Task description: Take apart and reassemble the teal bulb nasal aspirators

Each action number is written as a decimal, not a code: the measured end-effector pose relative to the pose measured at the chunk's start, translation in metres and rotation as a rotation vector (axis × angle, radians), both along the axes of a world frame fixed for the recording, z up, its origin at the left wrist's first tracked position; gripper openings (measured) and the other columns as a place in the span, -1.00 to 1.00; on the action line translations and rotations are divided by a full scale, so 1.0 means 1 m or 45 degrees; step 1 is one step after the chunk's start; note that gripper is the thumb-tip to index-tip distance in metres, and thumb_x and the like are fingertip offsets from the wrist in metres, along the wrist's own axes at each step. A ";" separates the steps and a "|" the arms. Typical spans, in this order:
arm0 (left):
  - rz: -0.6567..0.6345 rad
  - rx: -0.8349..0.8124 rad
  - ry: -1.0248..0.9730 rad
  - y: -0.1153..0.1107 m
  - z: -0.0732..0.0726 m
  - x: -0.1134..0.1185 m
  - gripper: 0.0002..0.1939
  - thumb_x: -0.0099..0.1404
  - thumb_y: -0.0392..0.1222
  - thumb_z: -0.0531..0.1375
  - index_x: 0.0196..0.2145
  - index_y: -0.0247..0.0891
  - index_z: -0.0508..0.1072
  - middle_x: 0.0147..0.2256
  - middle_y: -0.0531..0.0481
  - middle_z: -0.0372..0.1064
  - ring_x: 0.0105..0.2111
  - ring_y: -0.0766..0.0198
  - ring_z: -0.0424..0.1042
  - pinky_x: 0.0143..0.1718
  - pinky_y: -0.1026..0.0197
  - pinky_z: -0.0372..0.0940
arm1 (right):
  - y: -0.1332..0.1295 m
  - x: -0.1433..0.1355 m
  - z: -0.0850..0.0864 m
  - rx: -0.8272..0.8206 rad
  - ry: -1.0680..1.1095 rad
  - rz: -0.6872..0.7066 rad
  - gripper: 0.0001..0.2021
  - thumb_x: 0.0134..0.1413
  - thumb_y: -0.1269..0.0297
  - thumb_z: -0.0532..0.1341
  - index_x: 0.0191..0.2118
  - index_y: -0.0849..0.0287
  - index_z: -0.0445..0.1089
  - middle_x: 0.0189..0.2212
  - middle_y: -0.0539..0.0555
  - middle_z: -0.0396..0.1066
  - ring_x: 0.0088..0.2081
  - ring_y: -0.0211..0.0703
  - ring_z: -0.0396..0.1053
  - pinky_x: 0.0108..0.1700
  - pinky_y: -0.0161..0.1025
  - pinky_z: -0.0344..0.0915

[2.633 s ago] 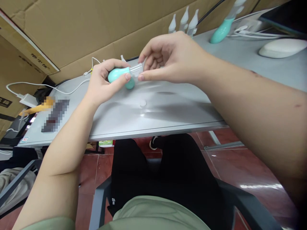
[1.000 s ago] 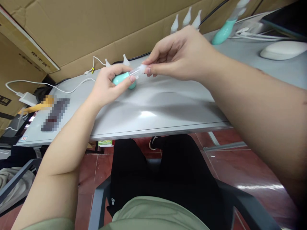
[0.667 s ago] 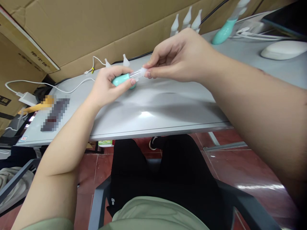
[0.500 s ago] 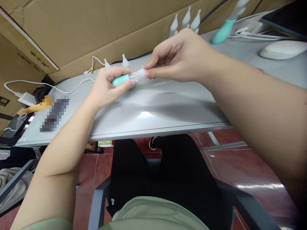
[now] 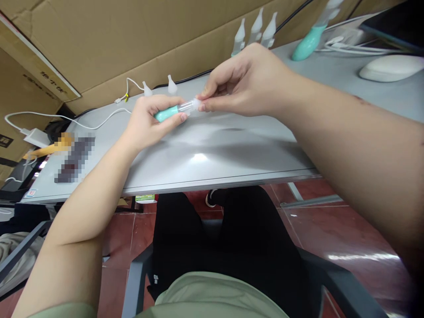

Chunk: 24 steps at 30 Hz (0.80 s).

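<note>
My left hand [image 5: 142,121] is wrapped round the turquoise bulb of a nasal aspirator [image 5: 168,113], which lies nearly level just above the grey table. Its clear tube [image 5: 185,107] points right, out past my left thumb. At the tube's far end, my right hand [image 5: 247,84] pinches a whitish end piece [image 5: 196,104] between thumb and fingertips, which cover most of it. Behind my left hand stand two loose white pointed tips [image 5: 172,85]. Several similar aspirators stand further back, among them one with a white tip [image 5: 240,32].
A tall cardboard sheet [image 5: 132,39] borders the back of the grey table [image 5: 198,172]. At right are another turquoise aspirator [image 5: 308,44] and a white mouse [image 5: 391,68]. White cables [image 5: 99,123] and a pixelated dark object [image 5: 74,161] lie at left.
Both hands stay on the aspirator, almost in place. My right hand has dipped slightly, and a little more of the standing aspirators shows behind it.
</note>
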<state>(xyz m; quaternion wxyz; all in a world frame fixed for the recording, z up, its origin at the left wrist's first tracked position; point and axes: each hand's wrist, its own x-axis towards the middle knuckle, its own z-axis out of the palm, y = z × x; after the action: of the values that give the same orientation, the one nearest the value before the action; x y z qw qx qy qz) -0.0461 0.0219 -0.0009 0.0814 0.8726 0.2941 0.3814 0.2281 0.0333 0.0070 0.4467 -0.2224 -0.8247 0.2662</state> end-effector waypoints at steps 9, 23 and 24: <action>0.001 0.014 -0.035 -0.005 -0.001 0.003 -0.64 0.38 0.15 0.39 -0.16 -0.21 0.74 -0.30 -0.09 0.57 -0.35 0.12 0.48 -0.08 -0.09 0.53 | -0.001 -0.001 -0.001 0.003 0.004 0.022 -0.85 0.13 0.51 0.54 -0.38 0.14 0.68 -0.40 -0.06 0.62 -0.39 -0.33 0.47 -0.33 -0.31 0.43; 0.025 0.039 -0.033 0.000 -0.007 0.004 -0.52 0.37 0.26 0.35 -0.14 -0.25 0.73 -0.33 -0.09 0.53 -0.38 0.15 0.45 -0.12 -0.06 0.52 | 0.000 -0.002 -0.002 0.037 0.001 0.030 -0.88 0.15 0.41 0.53 -0.38 0.11 0.67 -0.38 -0.06 0.63 -0.38 -0.31 0.47 -0.31 -0.27 0.42; 0.027 0.037 -0.035 0.000 -0.007 0.004 -0.52 0.36 0.27 0.36 -0.14 -0.24 0.72 -0.33 -0.09 0.53 -0.38 0.15 0.44 -0.11 -0.07 0.52 | 0.000 -0.001 -0.001 0.034 -0.029 0.010 -0.88 0.15 0.43 0.53 -0.38 0.11 0.67 -0.39 -0.06 0.63 -0.38 -0.31 0.46 -0.31 -0.28 0.43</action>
<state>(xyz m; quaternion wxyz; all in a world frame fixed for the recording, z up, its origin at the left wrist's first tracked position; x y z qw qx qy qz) -0.0423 0.0219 -0.0082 0.0688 0.8651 0.2966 0.3985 0.2267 0.0334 0.0056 0.4391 -0.2164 -0.8341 0.2544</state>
